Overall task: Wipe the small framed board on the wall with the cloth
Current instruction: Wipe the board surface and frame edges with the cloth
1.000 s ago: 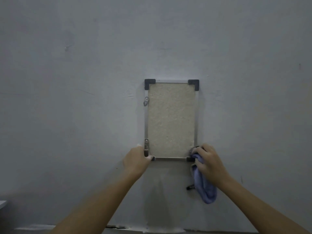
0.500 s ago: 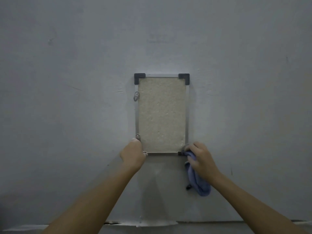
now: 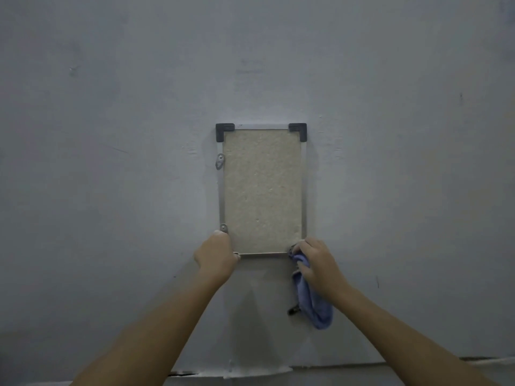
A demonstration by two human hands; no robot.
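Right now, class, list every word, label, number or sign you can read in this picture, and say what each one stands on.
None: no text can be read anywhere.
The framed board: plain speckled beige panel, no writing.
The cloth in the right hand: plain blue, no tag visible.
The left hand covers the board's lower left corner.
The wall: only scuffs.

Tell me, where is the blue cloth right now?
In the head view the blue cloth is bunched in the right hand at the framed board's bottom right corner, its loose end hanging down the wall.
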